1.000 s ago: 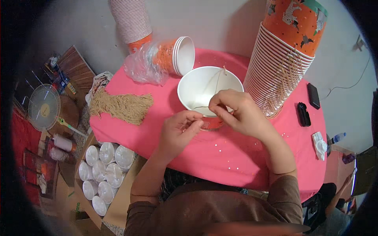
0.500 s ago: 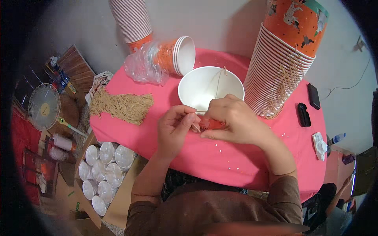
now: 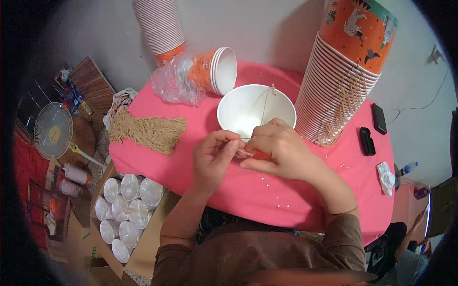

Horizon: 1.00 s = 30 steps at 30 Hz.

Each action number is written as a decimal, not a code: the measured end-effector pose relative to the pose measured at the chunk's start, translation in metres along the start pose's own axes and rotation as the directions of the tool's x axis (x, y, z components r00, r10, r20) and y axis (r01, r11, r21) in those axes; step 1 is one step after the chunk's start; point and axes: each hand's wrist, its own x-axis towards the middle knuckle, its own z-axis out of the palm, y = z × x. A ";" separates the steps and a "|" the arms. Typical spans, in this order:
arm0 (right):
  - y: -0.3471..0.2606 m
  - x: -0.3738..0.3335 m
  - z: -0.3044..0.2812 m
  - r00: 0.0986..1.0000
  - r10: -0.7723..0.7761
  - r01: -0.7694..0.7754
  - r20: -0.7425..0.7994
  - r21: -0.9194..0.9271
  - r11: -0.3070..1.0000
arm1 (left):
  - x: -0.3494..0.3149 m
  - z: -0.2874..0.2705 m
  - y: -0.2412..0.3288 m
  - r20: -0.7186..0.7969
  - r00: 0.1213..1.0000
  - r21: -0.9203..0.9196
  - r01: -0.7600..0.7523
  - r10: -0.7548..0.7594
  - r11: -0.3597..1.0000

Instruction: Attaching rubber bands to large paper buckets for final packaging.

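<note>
A paper bucket [image 3: 236,113], white inside with an orange outer wall, stands mouth up and tilted at the table's middle. A thin tan cord [image 3: 265,102] comes from its far rim and hangs across the inside toward my hands. At the near rim my left hand [image 3: 214,157] is closed, thumb and forefinger pinching the cord's end. My right hand [image 3: 281,150] curls over the same rim, fingers closed around the cord by the orange wall; its fingertips are partly hidden. A bundle of cut tan cords [image 3: 148,131] lies to the left.
Tall nested buckets [image 3: 334,90] with cords hanging down them stand at the right. Bagged buckets [image 3: 202,71] lie behind, beside another stack [image 3: 160,26]. A black phone [image 3: 379,118], black case [image 3: 367,141] and crumpled tissue [image 3: 385,178] line the right edge. A carton [image 3: 148,238] holds clear-wrapped cups.
My right hand has shifted slightly, its fingers curling down at the near rim. My left hand keeps its pinch and has moved a little. The bucket has barely shifted.
</note>
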 end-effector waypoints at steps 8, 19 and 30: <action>0.004 0.001 0.003 0.999 -0.020 0.020 -0.033 -0.008 1.000 | 0.000 -0.005 0.001 0.081 0.994 -0.075 0.075 -0.069 0.994; 0.009 0.012 -0.011 0.996 0.067 -0.073 0.062 0.092 0.993 | 0.016 -0.015 0.016 0.248 0.959 0.395 -0.228 0.135 0.890; 0.011 0.043 -0.028 0.983 0.122 -0.163 0.135 0.361 0.918 | 0.030 -0.015 -0.003 0.082 0.987 0.156 0.127 -0.141 0.979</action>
